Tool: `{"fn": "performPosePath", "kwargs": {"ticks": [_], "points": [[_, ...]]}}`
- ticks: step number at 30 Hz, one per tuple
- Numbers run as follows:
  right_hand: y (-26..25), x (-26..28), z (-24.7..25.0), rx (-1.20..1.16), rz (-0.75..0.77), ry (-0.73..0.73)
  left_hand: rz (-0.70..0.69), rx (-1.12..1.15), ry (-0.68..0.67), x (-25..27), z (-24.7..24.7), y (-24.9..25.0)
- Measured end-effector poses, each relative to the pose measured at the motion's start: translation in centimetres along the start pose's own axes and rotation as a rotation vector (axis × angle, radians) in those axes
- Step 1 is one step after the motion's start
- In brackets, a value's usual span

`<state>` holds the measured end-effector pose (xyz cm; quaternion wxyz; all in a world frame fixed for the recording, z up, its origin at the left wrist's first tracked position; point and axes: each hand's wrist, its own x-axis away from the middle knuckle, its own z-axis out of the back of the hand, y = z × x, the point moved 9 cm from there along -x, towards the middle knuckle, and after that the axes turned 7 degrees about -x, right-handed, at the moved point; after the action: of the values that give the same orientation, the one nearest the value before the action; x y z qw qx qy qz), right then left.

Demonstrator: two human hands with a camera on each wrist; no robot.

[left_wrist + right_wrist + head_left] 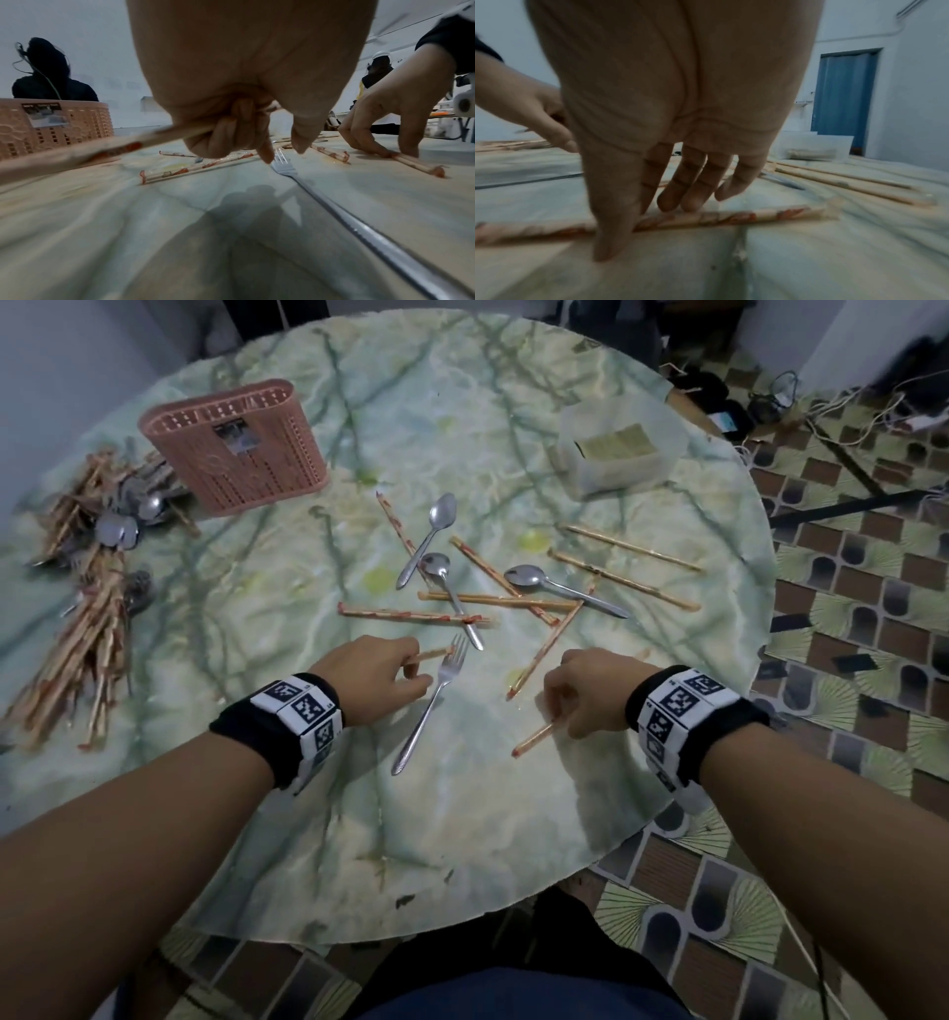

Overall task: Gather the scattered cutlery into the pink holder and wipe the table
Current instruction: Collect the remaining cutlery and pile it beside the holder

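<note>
1. Pink holder [236, 446] was the biggest thing on the marble table [462, 839], standing far-left, and as far as I could see nothing had gone into it.
2. Left of the holder sat a big heap of wrapped chopsticks and spoons [87, 588], untouched.
3. Right of the holder, mid-table, was the loose scatter: three spoons [436, 526], several wrapped chopsticks [411, 613], and a fork [434, 701] nearer the person.
4. Left hand [372, 672] had its fingers curled round one wrapped chopstick [77, 152], fingertips just by the fork tines.
5. Right hand [590, 693], further right of the holder, was pinching another chopstick [706, 218] against the table, not lifted off yet.
6. So barely started I'd say, nearly all the gathering left, and no wiping yet.
</note>
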<state>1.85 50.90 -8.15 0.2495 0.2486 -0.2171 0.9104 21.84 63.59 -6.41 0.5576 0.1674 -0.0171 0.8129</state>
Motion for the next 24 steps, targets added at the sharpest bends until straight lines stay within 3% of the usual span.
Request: {"fn": "performPosePath", "kwargs": {"ticks": [7, 11, 14, 19, 24], "points": [[-2.6, -1.0, 0.8, -0.053, 0.235, 0.072, 0.253, -0.037, -0.092, 0.2, -2.3, -0.2], [-3.5, -1.0, 2.2, -0.182, 0.379, 0.167, 0.412, 0.091, 0.001, 1.8, -2.3, -0.1], [-2.6, -1.7, 3.3, -0.125, 0.377, 0.279, 0.502, 0.188, 0.035, 3.2, -3.1, -0.1], [-0.6, -4.1, 3.0, 0.126, 0.237, 0.232, 0.492, 0.191, 0.049, 3.1, -3.7, 0.5], [-2.6, -4.3, 3.5, 0.139, 0.376, 0.239, 0.448, 0.238, 0.077, 3.0, -3.3, 0.0]]}}
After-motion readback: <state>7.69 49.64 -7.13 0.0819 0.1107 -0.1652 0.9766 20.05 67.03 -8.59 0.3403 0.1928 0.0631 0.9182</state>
